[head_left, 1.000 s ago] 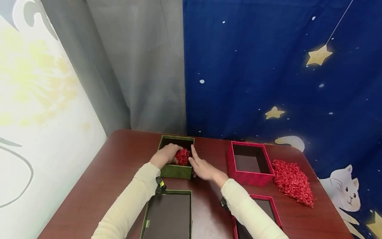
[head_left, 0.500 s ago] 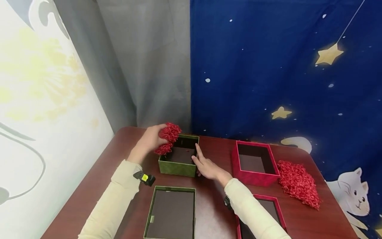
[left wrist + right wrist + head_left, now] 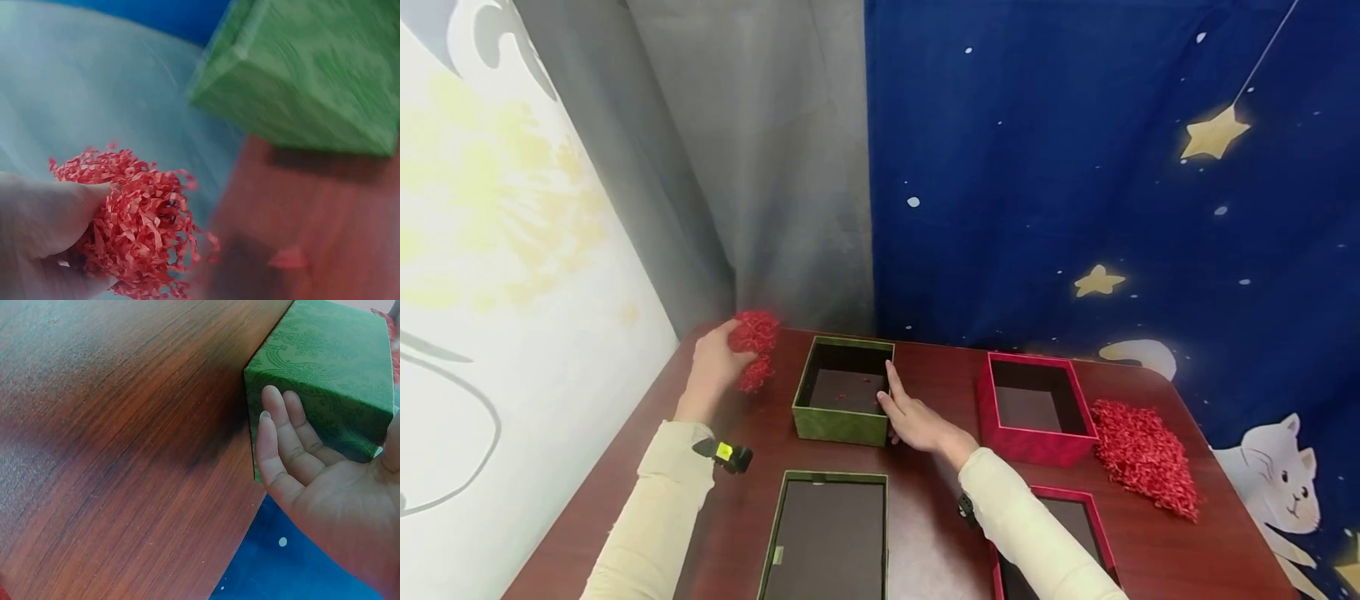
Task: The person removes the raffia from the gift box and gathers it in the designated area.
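Note:
My left hand (image 3: 710, 367) grips a clump of red shredded crinkle paper (image 3: 756, 346), held left of the green box. In the left wrist view, thumb and fingers pinch the clump (image 3: 140, 225), and strands hang loose from it. The green box (image 3: 841, 426) stands open-topped on the table with a few red shreds on its dark floor. Along its right wall rests my right hand (image 3: 917, 421). The right wrist view shows that hand's fingers (image 3: 290, 447) lying against the outer side of the box, only slightly bent.
Nearer me lies a green-rimmed lid (image 3: 831, 533), inside up. To the right stands a red box (image 3: 1037, 446), with a red-rimmed lid (image 3: 1097, 533) partly under my right forearm. A pile of red shreds (image 3: 1146, 458) lies at the right of the brown table (image 3: 940, 517).
My left hand has lifted the red shredded paper out of the green box and carried it left. The right hand has stayed at the box's right wall.

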Action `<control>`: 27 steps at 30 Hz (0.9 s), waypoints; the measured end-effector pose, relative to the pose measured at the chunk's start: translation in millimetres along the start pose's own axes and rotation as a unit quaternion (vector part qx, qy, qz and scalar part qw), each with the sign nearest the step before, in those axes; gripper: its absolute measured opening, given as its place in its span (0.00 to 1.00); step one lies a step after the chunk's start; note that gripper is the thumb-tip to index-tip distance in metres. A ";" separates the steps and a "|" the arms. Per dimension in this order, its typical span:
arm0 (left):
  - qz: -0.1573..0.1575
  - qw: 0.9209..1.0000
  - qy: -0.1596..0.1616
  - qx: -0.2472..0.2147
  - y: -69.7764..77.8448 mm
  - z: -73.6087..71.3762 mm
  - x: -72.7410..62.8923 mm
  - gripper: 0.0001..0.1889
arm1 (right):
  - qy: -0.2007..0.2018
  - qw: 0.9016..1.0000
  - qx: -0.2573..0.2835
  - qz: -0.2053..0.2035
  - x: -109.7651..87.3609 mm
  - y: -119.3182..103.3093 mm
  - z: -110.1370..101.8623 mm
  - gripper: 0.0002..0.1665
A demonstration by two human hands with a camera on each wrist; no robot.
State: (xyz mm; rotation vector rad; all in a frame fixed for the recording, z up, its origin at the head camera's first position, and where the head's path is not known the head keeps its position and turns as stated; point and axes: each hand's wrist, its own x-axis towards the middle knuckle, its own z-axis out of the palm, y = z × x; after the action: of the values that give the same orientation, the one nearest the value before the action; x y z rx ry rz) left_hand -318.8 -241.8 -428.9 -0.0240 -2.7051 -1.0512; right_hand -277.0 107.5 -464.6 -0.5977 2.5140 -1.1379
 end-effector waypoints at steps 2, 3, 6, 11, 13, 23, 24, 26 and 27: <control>-0.012 1.000 -0.005 0.004 -11.6 5.1 -3.9 0.31 | 0.001 1.000 -0.001 0.001 0.1 0.0 1.1 0.42; -0.020 1.000 -0.012 0.005 -16.8 8.3 -6.1 0.31 | 0.001 1.000 -0.002 0.001 0.1 0.3 1.5 0.42; -0.035 0.999 -0.034 0.017 -27.8 18.5 -11.7 0.33 | 0.002 1.000 -0.003 0.003 -0.5 1.3 2.0 0.41; -0.034 0.995 -0.069 0.063 -35.1 32.8 -16.7 0.37 | 0.000 1.000 -0.001 0.000 -1.2 1.7 0.5 0.41; -0.033 0.993 -0.073 0.091 -35.7 37.1 -18.2 0.38 | 0.001 1.000 -0.001 0.001 -1.7 1.4 -0.3 0.42; 0.025 0.985 0.010 0.170 7.2 36.7 -42.5 0.39 | 0.000 1.000 -0.001 0.007 -4.8 0.7 -2.7 0.41; 0.043 0.986 0.016 0.158 16.5 35.8 -46.2 0.36 | 0.001 1.000 -0.001 0.008 -4.7 0.3 -3.5 0.41; 0.078 0.987 0.018 0.137 35.3 34.6 -55.5 0.29 | 0.004 1.000 -0.004 0.011 -4.4 -0.6 -5.3 0.41; 0.093 0.987 0.015 0.130 44.4 34.2 -60.9 0.28 | 0.005 1.000 -0.005 0.013 -4.8 -1.4 -6.5 0.42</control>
State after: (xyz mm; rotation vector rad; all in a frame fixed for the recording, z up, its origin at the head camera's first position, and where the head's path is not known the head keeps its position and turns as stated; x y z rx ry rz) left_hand -262.5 -181.7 -437.7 -0.2073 -2.7261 -0.6381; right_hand -275.4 113.1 -458.8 -0.5604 2.5299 -1.1236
